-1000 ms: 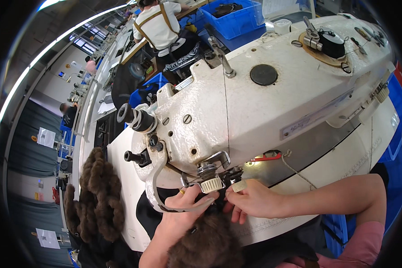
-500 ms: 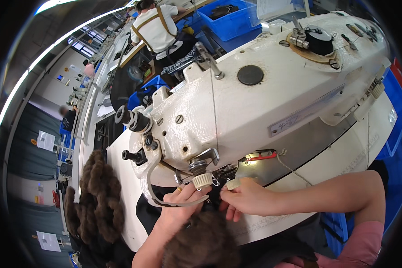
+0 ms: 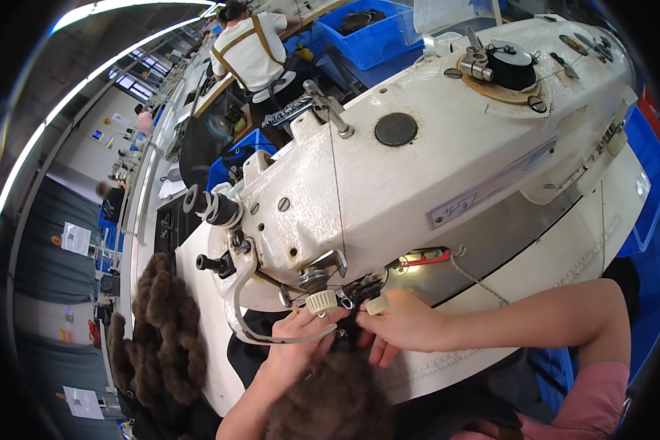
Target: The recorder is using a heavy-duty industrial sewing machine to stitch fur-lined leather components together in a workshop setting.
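A white sewing machine [image 3: 389,191] fills the middle. Below its needle end, black fabric [image 3: 255,323] with a brown fluffy fur piece [image 3: 328,403] lies on the white bed. My left hand [image 3: 301,343] is closed at the fabric beside the needle area, its fingertips partly behind a ribbed cream knob [image 3: 321,301] and a curved pale guard. My right hand [image 3: 398,323] comes in from the right, fingers curled and closed on the fabric's edge just beside a second cream knob [image 3: 378,304]. The needle and the exact pinch points are hidden.
More brown fur pieces [image 3: 165,330] lie in a heap to the left of the machine. A red part [image 3: 425,257] and a loose cord [image 3: 480,280] sit under the arm. Blue bins [image 3: 367,44] stand behind; another person [image 3: 251,48] sits further back.
The view has shifted slightly, so the machine sits a little further left and lower. Both hands keep nearly the same place at the fabric; their grip looks unchanged.
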Motion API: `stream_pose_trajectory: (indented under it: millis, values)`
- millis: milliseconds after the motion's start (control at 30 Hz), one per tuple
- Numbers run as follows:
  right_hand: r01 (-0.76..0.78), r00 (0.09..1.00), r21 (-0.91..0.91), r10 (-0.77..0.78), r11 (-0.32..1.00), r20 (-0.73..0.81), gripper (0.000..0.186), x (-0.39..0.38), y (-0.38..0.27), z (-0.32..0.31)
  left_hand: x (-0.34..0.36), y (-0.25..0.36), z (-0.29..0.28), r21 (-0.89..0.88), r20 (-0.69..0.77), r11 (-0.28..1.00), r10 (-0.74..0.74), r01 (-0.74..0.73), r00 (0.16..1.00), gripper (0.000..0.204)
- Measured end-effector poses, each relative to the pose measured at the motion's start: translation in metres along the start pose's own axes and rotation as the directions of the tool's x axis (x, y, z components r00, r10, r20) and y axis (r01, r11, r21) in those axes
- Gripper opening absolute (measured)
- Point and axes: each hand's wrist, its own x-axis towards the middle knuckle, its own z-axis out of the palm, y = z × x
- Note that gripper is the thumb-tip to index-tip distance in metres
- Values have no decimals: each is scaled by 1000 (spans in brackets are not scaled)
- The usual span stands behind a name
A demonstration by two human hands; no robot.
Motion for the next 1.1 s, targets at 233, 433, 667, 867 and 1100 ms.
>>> stream_pose_trajectory:
  millis: [233, 433, 667, 867, 1100]
  values:
    - [330, 648, -943, -719, -34, 252, 21, 14, 20, -23, -2, -2, 3, -106, 34, 993, -45, 48, 998, 43]
    - [298, 308, -829, -775, -473, 553, 14, 21, 26, -31, 0, 6, 2, -155, 43, 982, -98, 104, 994, 34]
    - [265, 289, -747, -689, -609, 665, 15, 16, 20, -33, 5, 10, 1, -196, 27, 973, -119, 122, 993, 30]
    - [261, 344, -697, -610, -668, 714, 20, 20, 26, -40, 10, 16, -5, -273, 49, 949, -152, 160, 987, 27]
    - [284, 353, -598, -498, -750, 792, 24, 3, 18, -46, 16, 30, -22, -144, 195, 988, -27, 55, 980, 26]
